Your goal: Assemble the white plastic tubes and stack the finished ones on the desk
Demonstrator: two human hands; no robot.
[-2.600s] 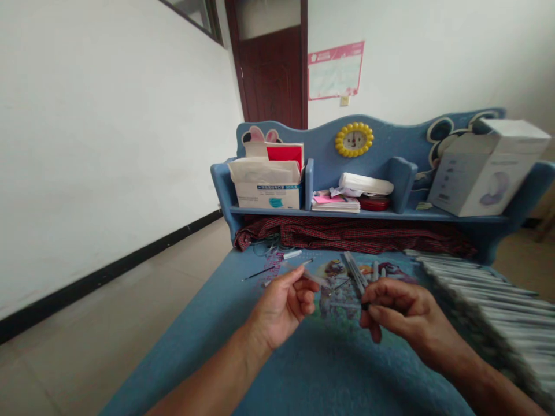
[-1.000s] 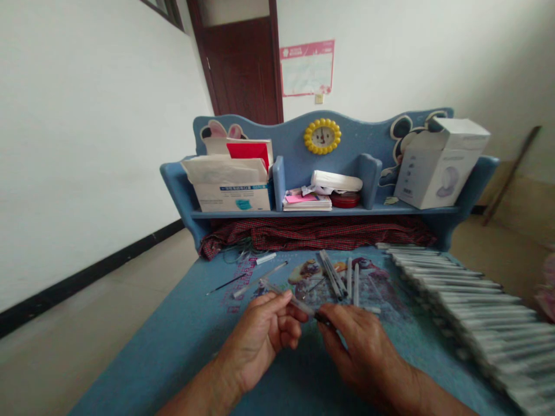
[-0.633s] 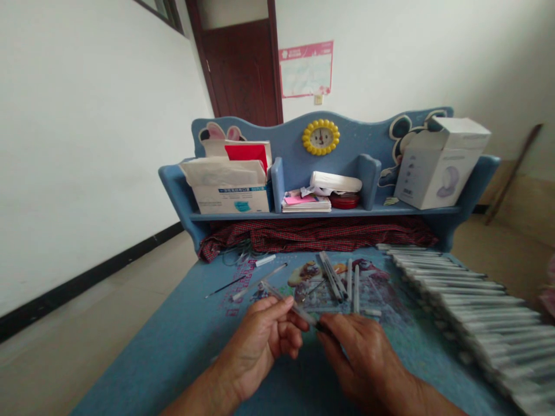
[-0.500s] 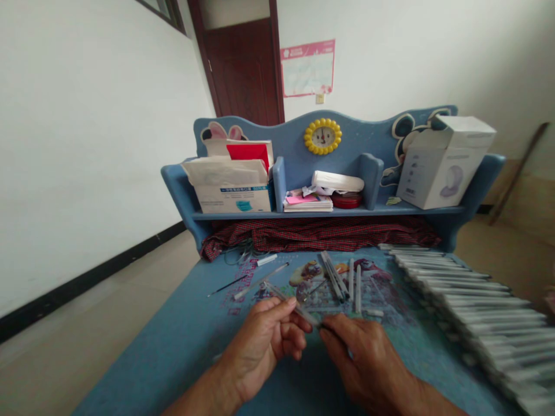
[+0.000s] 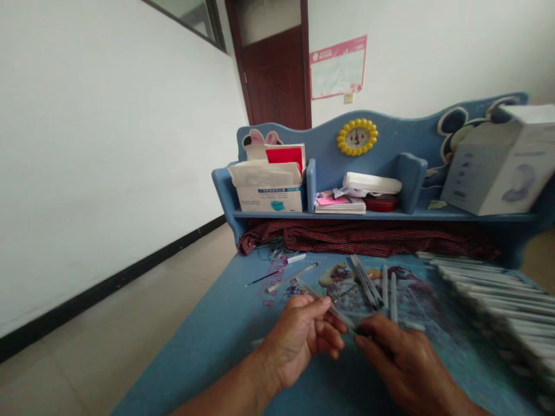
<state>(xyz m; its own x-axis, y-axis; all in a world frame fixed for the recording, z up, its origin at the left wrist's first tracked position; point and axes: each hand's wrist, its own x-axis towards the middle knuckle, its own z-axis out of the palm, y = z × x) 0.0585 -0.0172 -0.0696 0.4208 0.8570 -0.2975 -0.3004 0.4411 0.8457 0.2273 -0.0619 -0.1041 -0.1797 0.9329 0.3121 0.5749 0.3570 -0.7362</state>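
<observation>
My left hand [image 5: 303, 341] is closed around a clear pen barrel [image 5: 323, 303] that slants up to the left over the blue desk [image 5: 225, 329]. My right hand [image 5: 403, 364] pinches the barrel's lower dark end, fingertips meeting the left hand's. Just beyond my hands lie several loose pens [image 5: 368, 283] on the desk's cartoon picture. A thin black refill [image 5: 262, 279] and another clear barrel [image 5: 292, 277] lie to the left of them.
A long row of finished pens [image 5: 489, 289] runs along the desk's right side. At the back, a red checked cloth [image 5: 368, 237] lies under a shelf holding a mask box [image 5: 269, 193], papers [image 5: 340, 203], a white carton [image 5: 498, 167] and a yellow clock [image 5: 357, 137]. Floor drops off left.
Both hands came together on one pen barrel; earlier they were apart, each holding a piece. The camera has swung left, shifting the desk and shelf to the right in view.
</observation>
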